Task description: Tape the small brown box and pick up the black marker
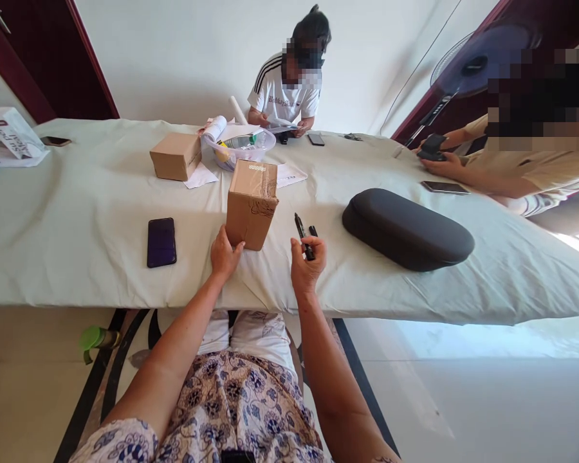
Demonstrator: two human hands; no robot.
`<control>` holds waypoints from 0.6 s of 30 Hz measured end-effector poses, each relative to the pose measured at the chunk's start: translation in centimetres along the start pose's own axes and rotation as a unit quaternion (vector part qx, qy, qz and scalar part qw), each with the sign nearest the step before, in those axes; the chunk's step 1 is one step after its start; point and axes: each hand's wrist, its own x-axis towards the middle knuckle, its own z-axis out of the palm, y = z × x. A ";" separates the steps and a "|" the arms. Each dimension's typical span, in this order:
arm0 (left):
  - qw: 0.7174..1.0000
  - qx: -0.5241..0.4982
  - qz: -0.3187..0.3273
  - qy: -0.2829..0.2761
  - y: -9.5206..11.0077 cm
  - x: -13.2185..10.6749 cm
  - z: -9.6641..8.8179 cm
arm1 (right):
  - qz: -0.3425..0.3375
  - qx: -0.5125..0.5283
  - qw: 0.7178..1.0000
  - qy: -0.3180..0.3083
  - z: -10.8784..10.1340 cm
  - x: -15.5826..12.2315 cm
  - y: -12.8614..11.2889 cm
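Note:
A brown cardboard box (251, 218) stands in front of me on the cloth-covered table, with dark scribbled lines near its upper right edge and a white print on top. My left hand (225, 253) grips its lower left corner, thumb on the near face. To the right of the box, my right hand (307, 265) is closed on a black marker (300, 226), whose tip points away from me. A small black piece (312, 230), which looks like the marker's cap, sticks up by the same fingers.
Left lies a dark phone (161, 242); right, a black hard case (408, 228). Behind are a second cardboard box (176, 156) and a plastic basket (244, 154) with papers and a bottle. One person (287, 90) sits opposite holding papers; another (516, 161) at right holds a dark object.

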 end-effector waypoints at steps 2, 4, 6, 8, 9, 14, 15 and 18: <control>1.000 0.010 -0.002 0.005 0.1 -0.1 0.0 | -0.028 0.032 0.997 0.057 0.5 0.1 -2.3; 1.000 0.021 -0.006 0.006 0.2 -0.1 -0.1 | -0.058 0.068 0.994 0.067 0.8 0.3 -4.5; 1.000 0.027 -0.007 0.006 0.4 -0.2 -0.2 | -0.089 0.084 0.992 0.042 1.1 0.4 -6.1; 1.000 0.026 -0.004 0.007 0.4 -0.2 -0.3 | -0.115 0.074 0.991 -0.003 1.6 0.3 -7.1; 1.000 0.025 -0.002 0.007 0.4 -0.2 -0.3 | -0.123 0.067 0.990 -0.027 1.9 0.2 -7.4; 1.000 0.017 0.010 0.012 0.1 -0.2 -0.2 | -0.128 0.051 0.986 -0.092 2.6 -1.1 -6.7; 1.000 0.015 0.012 0.014 0.1 -0.2 -0.1 | -0.122 0.044 0.988 -0.084 2.4 -1.2 -6.3; 1.000 0.018 0.013 0.016 0.0 -0.2 0.0 | -0.098 0.012 0.995 -0.016 1.4 -1.1 -5.3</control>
